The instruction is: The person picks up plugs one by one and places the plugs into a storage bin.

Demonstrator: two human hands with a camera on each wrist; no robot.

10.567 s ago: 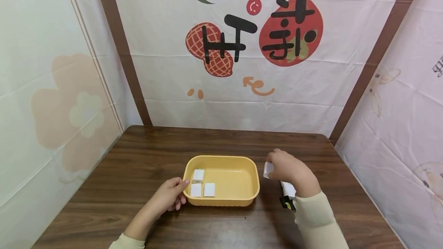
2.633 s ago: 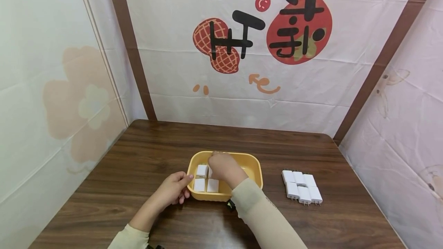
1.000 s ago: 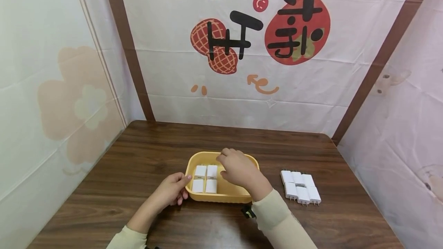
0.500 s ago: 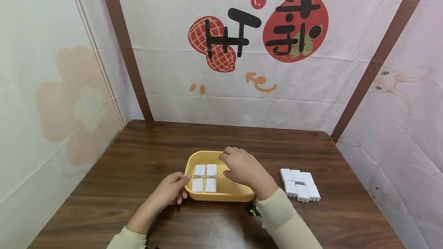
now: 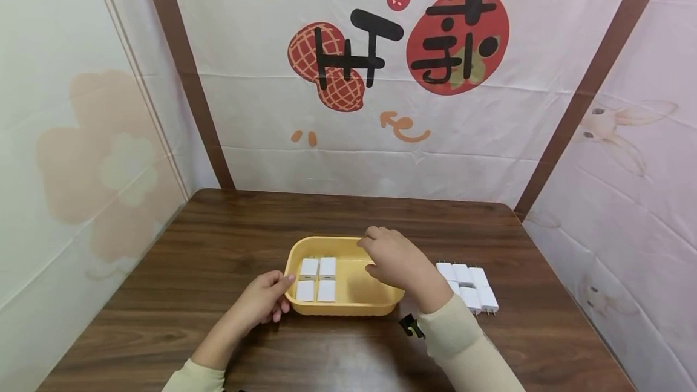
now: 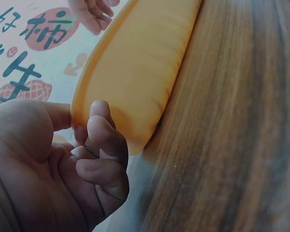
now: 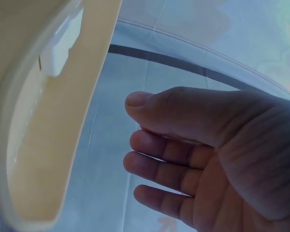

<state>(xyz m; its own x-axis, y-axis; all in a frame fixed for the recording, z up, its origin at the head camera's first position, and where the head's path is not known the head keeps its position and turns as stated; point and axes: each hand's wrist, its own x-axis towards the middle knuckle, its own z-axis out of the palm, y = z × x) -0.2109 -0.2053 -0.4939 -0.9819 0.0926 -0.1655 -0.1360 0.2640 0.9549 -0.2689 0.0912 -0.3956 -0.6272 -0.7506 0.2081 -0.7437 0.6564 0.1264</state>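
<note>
A yellow plastic basket [image 5: 354, 292] stands on the table with several white charger plugs [image 5: 327, 267] in two rows at its left end. My left hand [image 5: 264, 300] grips the basket's left rim; in the left wrist view the thumb and index finger pinch the rim [image 6: 77, 96] while the other fingers curl below. Over the basket's right part hovers my right hand [image 5: 396, 262]. Its fingers [image 7: 157, 170] are loosely extended with nothing between them in the right wrist view.
Right of the basket, several more white charger plugs [image 5: 480, 278] lie close together on the wooden table [image 5: 239, 222], partly hidden by the right forearm. A printed cloth [image 5: 261, 114] hangs behind the table, with others at both sides.
Earlier the right hand held a charger plug right of the basket, then reached inside. One more plug now stands in the basket, and the right hand has drawn away rightward. The left hand stays.
</note>
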